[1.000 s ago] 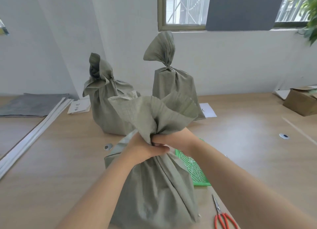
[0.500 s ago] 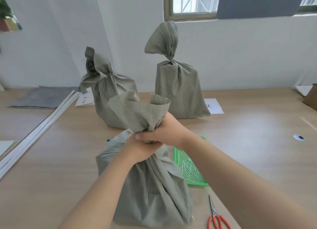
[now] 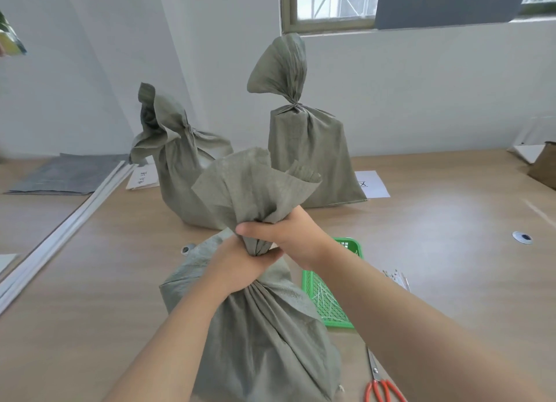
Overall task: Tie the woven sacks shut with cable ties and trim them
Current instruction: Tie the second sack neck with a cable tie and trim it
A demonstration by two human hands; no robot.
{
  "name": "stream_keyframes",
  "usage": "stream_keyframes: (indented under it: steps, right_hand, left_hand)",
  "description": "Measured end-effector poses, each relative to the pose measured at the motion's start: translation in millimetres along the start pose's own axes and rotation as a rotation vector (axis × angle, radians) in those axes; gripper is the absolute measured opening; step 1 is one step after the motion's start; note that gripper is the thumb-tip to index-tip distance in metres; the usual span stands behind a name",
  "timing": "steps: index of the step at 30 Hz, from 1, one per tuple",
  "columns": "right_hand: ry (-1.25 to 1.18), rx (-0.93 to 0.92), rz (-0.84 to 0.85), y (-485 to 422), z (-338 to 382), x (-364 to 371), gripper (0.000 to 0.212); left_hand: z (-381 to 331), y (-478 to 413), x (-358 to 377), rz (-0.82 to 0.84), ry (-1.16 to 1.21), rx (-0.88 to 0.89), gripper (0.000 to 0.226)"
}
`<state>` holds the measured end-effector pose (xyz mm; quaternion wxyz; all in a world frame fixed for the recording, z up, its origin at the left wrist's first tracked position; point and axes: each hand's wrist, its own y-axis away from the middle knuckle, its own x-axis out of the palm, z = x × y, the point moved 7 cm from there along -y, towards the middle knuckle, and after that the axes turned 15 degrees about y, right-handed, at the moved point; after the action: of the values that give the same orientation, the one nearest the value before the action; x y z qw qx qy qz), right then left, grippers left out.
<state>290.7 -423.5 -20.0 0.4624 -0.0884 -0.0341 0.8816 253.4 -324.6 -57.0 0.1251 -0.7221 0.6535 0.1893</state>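
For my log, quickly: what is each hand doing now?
Left hand: closed around the near sack at its neck.
Right hand: closed around the same neck, just above.

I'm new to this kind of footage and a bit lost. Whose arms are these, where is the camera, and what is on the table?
There is no machine here. A person wears a camera on the head, so you look down along their own arms. The left hand and the right hand both squeeze the gathered neck of the nearest sack, which has no tie on it yet. Behind it two more sacks, one on the left and one on the right, stand with necks already cinched. On the wooden table to the right lie a green basket holding what look like cable ties, and red-handled scissors.
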Motion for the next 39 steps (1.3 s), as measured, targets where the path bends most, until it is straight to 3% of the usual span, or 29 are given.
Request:
stream_keyframes:
  steps: [5, 12, 17, 27, 31, 37, 39]
  right_hand:
    - [-0.031, 0.084, 0.036, 18.1, -48.0, -47.8, 0.052]
    - [0.083, 0.494, -0.416, 92.2, -185.6, -162.7, 0.031]
    - [0.186, 0.707, -0.540, 147.7, -248.7, -206.9, 0.030]
    - [0.832, 1.031, -0.384, 202.3, -339.1, -224.3, 0.040]
    - [0.928, 1.069, -0.388, 203.6, -355.8, -229.4, 0.035]
    - [1.028, 1.144, -0.337, 201.0, -376.1, -232.4, 0.008]
    - [1.048, 1.160, -0.321, 201.0, -380.7, -232.6, 0.009]
  left_hand:
    - [0.4, -10.2, 5.5, -0.010, -0.071, -0.061, 0.048]
    - [-1.8, -23.8, 13.7, -0.044, -0.046, -0.087, 0.040]
    - [-5.1, -30.2, 19.3, -0.052, -0.015, -0.099, 0.020]
    - [0.4, -38.0, 22.5, -0.052, -0.007, -0.124, 0.025]
    - [-2.0, -38.2, 25.0, -0.039, -0.007, -0.105, 0.018]
    - [-5.5, -38.1, 25.8, -0.045, -0.006, -0.083, 0.022]
    - [-4.4, -37.7, 24.7, -0.052, -0.002, -0.085, 0.022]
